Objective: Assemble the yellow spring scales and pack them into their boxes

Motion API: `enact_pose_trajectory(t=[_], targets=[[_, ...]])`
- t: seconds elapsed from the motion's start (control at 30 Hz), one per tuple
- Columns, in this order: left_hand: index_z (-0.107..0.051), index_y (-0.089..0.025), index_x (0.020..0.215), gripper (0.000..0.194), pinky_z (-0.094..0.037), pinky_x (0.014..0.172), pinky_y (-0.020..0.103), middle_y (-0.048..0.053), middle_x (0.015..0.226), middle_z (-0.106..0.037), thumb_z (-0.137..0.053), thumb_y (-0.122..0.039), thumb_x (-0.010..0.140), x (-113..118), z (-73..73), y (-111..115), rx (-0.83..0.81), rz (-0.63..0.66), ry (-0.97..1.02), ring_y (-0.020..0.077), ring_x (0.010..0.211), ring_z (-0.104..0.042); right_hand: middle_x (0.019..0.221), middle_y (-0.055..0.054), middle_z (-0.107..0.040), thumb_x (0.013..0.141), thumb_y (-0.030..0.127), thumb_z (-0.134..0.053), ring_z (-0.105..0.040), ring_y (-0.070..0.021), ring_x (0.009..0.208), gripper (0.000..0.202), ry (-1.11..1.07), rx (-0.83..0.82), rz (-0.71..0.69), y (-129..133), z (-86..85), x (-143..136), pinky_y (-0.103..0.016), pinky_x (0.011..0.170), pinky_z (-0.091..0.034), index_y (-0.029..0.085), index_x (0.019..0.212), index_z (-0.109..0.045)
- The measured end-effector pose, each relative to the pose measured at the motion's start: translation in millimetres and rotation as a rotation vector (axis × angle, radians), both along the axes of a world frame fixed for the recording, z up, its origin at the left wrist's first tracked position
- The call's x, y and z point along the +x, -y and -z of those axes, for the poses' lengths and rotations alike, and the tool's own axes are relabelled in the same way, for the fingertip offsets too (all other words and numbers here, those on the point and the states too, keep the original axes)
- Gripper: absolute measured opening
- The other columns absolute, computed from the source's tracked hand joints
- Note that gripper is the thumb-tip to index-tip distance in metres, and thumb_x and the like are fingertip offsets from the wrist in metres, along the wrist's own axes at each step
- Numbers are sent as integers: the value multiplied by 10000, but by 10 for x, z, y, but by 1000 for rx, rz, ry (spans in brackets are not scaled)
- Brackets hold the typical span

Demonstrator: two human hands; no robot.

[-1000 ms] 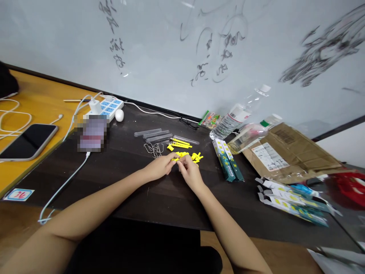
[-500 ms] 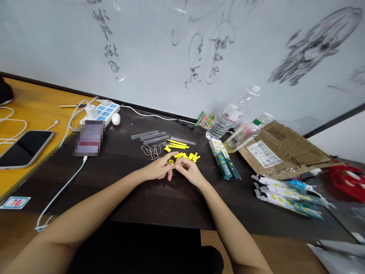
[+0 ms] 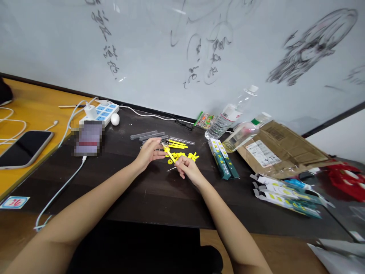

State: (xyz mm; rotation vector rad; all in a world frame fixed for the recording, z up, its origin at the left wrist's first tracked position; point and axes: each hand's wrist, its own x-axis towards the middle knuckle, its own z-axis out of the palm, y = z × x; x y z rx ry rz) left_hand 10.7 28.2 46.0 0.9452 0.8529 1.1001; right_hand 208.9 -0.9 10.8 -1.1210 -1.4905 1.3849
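My right hand [image 3: 188, 168] pinches the lower end of a yellow plastic rod [image 3: 171, 155], held tilted above the table. A thin metal wire [image 3: 171, 169], perhaps a hook, sticks out leftward by those fingers. At the rod's upper end, where a small greyish part shows, my left hand [image 3: 150, 152] has its thumb and forefinger closed; its other fingers stretch toward the rod. Just behind lie small yellow plastic pieces [image 3: 194, 156] and several longer yellow rods [image 3: 178, 145]. Clear plastic tubes [image 3: 144, 134] lie beyond the left hand, which hides part of them.
Upright cartons [image 3: 221, 158], a water bottle [image 3: 221, 123], a second bottle [image 3: 241, 135] and a cardboard parcel [image 3: 281, 146] stand to the right. Opened flat cartons [image 3: 286, 196] lie nearer. Leftward are a power strip [image 3: 107, 113], a phone [image 3: 25, 149] and a white cable [image 3: 61, 190].
My hands have moved apart, the left going up and left. The yellow rod now shows between them, with the metal wire visible. The metal hooks on the table are now mostly behind my left hand.
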Motion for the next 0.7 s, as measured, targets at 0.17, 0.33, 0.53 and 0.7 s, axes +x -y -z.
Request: enact_pose_trajectory(t=[0.17,0.33,0.53,0.7], targets=[[-526,-155,1147,446,-542,805,331,99,932,-731,-698,-318,769,68,113,18,69,79,65,186,854,-708,490,82,-475,756,468,-676,-370,-36,353,338,-97,-70,-70,33,75,-90,-167,344,-309,175,687,-522],[-540,-150,1158,475,-516,859,381,113,919,-738,-704,-360,765,181,222,88,62,190,123,209,885,-704,697,14,-609,707,454,-735,-512,-58,498,332,-247,-131,-19,15,121,-122,-201,477,-427,161,707,-579],[-592,-143,1120,441,-523,809,303,99,962,-727,-685,-395,770,175,213,79,115,106,115,167,843,-697,709,-1,-630,757,409,-713,-583,-91,644,286,-354,-117,-30,25,108,-123,-227,627,-492,164,704,-575],[-604,-143,1123,469,-526,741,264,78,910,-719,-690,-417,753,147,207,61,120,86,77,141,761,-687,685,-1,-639,808,404,-664,-625,-95,609,269,-310,-172,-132,66,89,-142,-233,625,-521,154,784,-568]])
